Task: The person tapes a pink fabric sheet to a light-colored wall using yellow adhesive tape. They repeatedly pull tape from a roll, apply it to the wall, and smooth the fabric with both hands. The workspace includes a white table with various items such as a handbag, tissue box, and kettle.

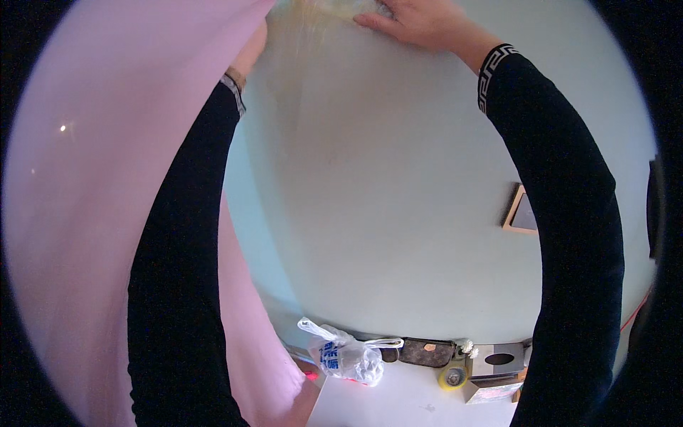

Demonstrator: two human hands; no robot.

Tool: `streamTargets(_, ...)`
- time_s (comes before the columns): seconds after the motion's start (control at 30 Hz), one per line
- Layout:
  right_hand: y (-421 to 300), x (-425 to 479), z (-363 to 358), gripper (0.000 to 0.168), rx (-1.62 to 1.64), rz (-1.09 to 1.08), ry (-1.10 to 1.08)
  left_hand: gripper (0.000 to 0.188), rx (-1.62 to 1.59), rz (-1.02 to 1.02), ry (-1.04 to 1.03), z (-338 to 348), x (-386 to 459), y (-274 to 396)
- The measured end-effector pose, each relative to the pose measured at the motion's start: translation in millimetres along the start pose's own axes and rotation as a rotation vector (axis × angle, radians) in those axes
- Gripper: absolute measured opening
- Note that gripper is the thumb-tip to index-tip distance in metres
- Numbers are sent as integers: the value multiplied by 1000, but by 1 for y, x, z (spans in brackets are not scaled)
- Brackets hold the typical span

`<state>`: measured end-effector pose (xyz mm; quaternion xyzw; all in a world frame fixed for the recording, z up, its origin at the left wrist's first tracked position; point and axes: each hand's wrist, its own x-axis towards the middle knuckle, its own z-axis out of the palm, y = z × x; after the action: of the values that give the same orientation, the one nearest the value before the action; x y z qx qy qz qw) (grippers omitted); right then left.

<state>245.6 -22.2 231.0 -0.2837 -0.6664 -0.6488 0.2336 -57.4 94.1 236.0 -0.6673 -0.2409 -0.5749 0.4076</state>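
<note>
A large pink cloth hangs along the left side, from the top edge down to the floor area. My left hand is raised at the top left, partly behind the cloth's edge, its fingers hidden. At the top, my right hand reaches to the pale wall, thumb spread, with the fingertips cut off by the frame edge. Between the hands, a shiny clear sheet or film lies against the wall; what it is cannot be made out fully.
Below stands a white table with a white plastic bag, a brown patterned pouch, a roll of yellowish tape and a grey-and-white tissue box. A framed panel is on the wall, partly behind my right sleeve.
</note>
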Motion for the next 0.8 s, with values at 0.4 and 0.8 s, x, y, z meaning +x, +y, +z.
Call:
streamTargets(0.4, 0, 1, -7, 75, -17, -4, -22, 65, -47, -72, 26, -15, 14, 6)
streamTargets(0.8, -3, 4, -11, 76, -16, -11, -27, 63, -66, -97, 22, -13, 20, 7)
